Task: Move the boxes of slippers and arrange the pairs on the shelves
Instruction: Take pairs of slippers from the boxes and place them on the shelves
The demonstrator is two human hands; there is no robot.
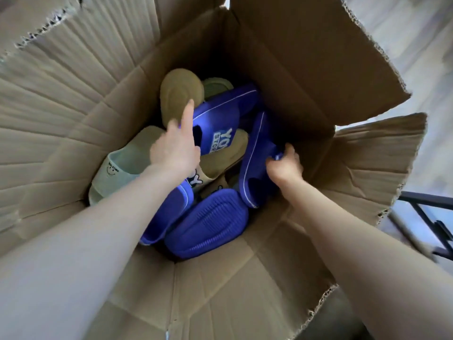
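Two arms reach into the open cardboard box (294,69) of piled slippers. Your right grip (284,165) grasps a blue slipper (252,155) standing beside the right wall. Your left grip (175,148) is released, its index finger stretched over a tan slipper (179,94).

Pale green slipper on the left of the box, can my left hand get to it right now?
Probably yes. The left hand is right beside the pale green slipper, which lies uncovered on the pile, and the box flaps stand open.
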